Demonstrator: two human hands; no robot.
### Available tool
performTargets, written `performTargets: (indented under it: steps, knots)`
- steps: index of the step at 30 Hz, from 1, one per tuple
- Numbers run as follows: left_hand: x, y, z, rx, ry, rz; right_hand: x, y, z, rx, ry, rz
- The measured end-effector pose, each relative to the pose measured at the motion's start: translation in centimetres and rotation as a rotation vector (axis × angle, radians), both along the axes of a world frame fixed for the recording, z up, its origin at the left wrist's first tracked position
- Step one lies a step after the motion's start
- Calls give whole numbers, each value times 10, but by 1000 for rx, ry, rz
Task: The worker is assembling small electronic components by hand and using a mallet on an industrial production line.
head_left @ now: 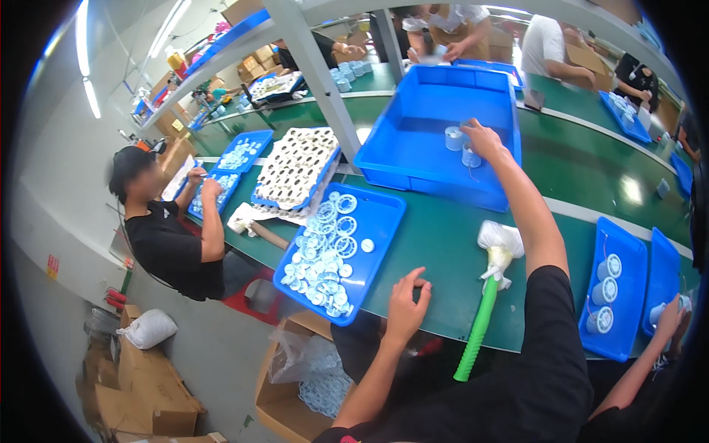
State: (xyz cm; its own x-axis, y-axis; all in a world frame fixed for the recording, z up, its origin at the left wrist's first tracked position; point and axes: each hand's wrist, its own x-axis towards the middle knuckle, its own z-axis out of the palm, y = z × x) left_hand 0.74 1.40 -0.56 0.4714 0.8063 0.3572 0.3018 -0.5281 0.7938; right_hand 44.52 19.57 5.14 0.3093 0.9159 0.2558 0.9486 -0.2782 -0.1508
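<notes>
My right hand (485, 140) reaches over the large blue bin (417, 159), its fingers closed round the top of a small pale cylindrical part (470, 157) with a thin wire. A second pale cylinder (453, 139) stands beside it in the bin. At the table's near edge my left hand (408, 304) is empty, its fingers slightly curled and apart. Left of that hand lies a blue tray (377, 255) holding many pale plastic rings and discs. A mallet (480, 310) with a bright green handle and a white wrapped head rests on the green table between my arms.
Another mallet (260, 229) with a wooden handle lies behind the parts tray, near a white moulded tray (295, 166). To the right, a blue tray (613, 295) holds several cylinders. A grey post (325, 88) rises behind the table. Co-workers sit at left and right.
</notes>
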Motion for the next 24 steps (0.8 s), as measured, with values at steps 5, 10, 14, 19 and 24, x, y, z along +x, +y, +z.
performTargets:
  steps: [5, 10, 14, 19, 24]
  knots:
    - [8, -4, -3, 41, -2, -57, 24, 15, -6, -67, -7, -13]
    - [3, -5, -6, 52, 22, -36, -1, 30, 2, -119, 31, -50]
    - [4, -1, -3, 49, 10, -27, -12, 25, 10, -173, 44, -46]
    - [7, 4, -4, 74, -5, -34, -18, 3, 7, -87, -14, 69]
    - [-2, 0, 0, -57, -62, -66, -58, -46, 33, 125, 123, 110]
